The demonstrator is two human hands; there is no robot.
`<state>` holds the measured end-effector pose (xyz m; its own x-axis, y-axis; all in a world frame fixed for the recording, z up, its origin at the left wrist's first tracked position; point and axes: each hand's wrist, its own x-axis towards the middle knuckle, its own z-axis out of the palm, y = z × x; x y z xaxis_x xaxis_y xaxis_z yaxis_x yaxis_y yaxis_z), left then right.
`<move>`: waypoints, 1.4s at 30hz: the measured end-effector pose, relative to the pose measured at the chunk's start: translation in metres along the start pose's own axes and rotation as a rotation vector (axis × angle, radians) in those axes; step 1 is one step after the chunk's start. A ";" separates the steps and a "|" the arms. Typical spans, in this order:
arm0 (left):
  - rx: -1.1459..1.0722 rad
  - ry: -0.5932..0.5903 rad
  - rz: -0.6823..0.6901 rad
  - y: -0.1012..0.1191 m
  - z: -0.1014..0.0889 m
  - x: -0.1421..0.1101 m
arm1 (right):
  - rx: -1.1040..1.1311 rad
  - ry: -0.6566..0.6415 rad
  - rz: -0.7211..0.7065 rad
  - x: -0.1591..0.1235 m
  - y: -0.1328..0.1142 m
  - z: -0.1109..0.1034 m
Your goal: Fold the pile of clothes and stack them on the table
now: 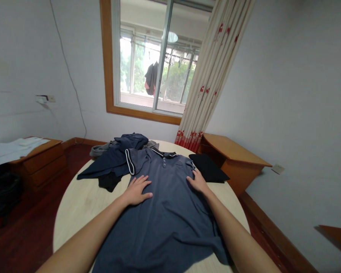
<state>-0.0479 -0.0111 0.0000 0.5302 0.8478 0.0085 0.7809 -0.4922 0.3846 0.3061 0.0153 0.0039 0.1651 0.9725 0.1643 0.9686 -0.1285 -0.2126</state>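
Observation:
A dark grey-blue polo shirt [167, 204] lies spread front side up, its black collar with white trim toward the window. My left hand [136, 190] rests flat on the shirt's left side below the sleeve, fingers spread. On the opposite side, my right hand [198, 182] lies on the cloth near the other sleeve, its fingers apart and partly turned inward. That right sleeve is mostly hidden behind the hand. Some wrinkles run across the lower part of the shirt, and its hem hangs toward me.
The shirt is on a round pale table [82, 201]. A heap of dark clothes [116, 155] sits at the back left. A folded black garment [208, 167] lies at the back right. Beyond stand a wooden desk [235, 149] and a patterned curtain [207, 76].

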 end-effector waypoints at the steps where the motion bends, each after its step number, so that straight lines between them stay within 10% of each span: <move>1: -0.004 0.005 -0.004 0.001 0.000 0.000 | -0.023 0.039 -0.010 0.003 -0.003 -0.008; 8: -0.038 0.024 -0.028 0.009 0.001 -0.003 | -0.356 0.337 0.142 0.018 -0.002 -0.056; 13: -0.029 0.021 -0.018 0.010 0.000 -0.003 | -0.403 0.113 0.392 0.005 0.023 -0.043; 23: 0.015 0.096 0.000 -0.001 0.006 0.005 | 0.118 0.141 -0.296 -0.096 -0.015 -0.023; 34: 0.119 0.177 -0.045 -0.024 0.000 0.020 | 0.134 -0.015 -0.409 -0.066 0.034 0.004; 42: 0.151 0.211 -0.048 -0.021 0.004 0.014 | 0.151 0.121 -0.345 -0.081 0.037 0.000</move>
<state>-0.0557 0.0108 -0.0118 0.4231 0.8854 0.1924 0.8523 -0.4610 0.2472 0.3288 -0.0687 -0.0173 -0.1359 0.9225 0.3614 0.9343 0.2407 -0.2631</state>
